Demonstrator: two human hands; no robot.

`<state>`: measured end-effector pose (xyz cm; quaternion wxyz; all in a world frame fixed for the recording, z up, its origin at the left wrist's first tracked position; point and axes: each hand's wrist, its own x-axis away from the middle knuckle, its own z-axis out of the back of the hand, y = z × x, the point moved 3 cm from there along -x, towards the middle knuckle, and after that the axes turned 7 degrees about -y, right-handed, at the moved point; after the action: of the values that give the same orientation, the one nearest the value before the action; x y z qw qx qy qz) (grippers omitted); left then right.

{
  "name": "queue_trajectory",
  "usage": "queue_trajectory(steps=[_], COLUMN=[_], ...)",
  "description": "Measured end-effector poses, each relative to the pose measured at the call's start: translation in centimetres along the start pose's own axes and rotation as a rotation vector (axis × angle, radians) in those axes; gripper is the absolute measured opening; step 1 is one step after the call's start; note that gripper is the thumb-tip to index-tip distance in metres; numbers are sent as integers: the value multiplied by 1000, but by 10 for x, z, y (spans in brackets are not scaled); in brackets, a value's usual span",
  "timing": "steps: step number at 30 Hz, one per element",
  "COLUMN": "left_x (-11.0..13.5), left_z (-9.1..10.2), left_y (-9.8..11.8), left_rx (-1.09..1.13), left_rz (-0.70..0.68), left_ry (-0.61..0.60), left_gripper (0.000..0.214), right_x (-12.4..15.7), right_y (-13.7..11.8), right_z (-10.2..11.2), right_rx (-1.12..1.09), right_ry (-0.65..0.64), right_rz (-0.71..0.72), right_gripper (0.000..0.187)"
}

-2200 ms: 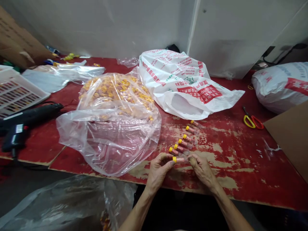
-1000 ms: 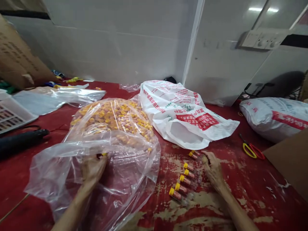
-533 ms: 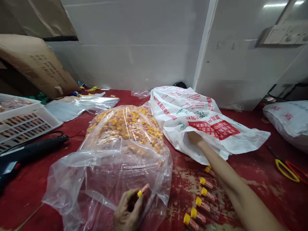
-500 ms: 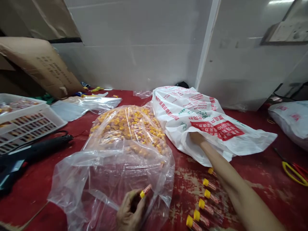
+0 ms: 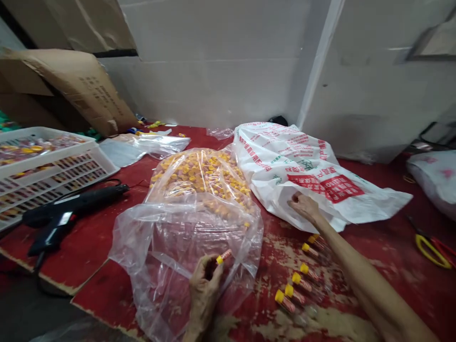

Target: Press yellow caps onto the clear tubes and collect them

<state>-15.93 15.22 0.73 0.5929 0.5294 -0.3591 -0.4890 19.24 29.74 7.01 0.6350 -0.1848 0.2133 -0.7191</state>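
My left hand [image 5: 204, 289] pinches a small capped tube [image 5: 224, 256], clear with a red-and-white inside and a yellow cap, above the open mouth of a clear plastic bag [image 5: 135, 237]. Many yellow-capped pieces [image 5: 199, 171] fill the far part of that bag. At the opening of a white woven sack [image 5: 274, 152] with red print, my right hand [image 5: 304, 207] has its fingers drawn together; what they hold, if anything, is hidden. Several similar tubes [image 5: 302, 281] lie in a slanting row on the red table [image 5: 263, 280], beneath my right forearm.
On the left are a black glue gun [image 5: 74, 204] with a cord and a white plastic basket [image 5: 103, 159] of small pieces. A cardboard box [image 5: 89, 90] stands behind them. Yellow-handled scissors [image 5: 431, 251] and another white sack [image 5: 434, 175] are on the right.
My right hand, hidden inside the white sack before, has come out to its opening. My left hand still holds the tube. The whole view has shifted slightly.
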Motion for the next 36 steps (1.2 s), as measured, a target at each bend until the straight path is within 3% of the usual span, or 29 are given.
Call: queue_trajectory(steps=[3, 5, 9, 12, 15, 20, 25, 36], left_x=[11, 25, 67, 97, 119, 139, 144, 138], left_z=[0, -3, -28, -50, -65, -77, -83, -82], left_y=[19, 36, 60, 65, 67, 76, 80, 61], left_rx=[157, 278, 436, 458, 444, 452, 436, 301], left_rz=[74, 97, 136, 145, 145, 187, 168, 155], left_ry=[-47, -85, -287, -429, -506, -579, -634, -700], left_gripper=[33, 32, 29, 25, 22, 27, 24, 18], right_x=[63, 109, 193, 240, 271, 293, 298, 300], right_y=[-6, -8, -10, -14, -21, -22, -11, 7], right_z=[15, 17, 5, -3, -7, -7, -14, -47], right_rx=[-140, -397, -961, -1119, -1120, -987, -1004, -1123], right_ry=[1, -20, -55, -56, -75, -99, -145, -215], right_rz=[55, 102, 106, 101, 129, 149, 91, -60], right_gripper=[47, 52, 40, 35, 28, 23, 26, 35])
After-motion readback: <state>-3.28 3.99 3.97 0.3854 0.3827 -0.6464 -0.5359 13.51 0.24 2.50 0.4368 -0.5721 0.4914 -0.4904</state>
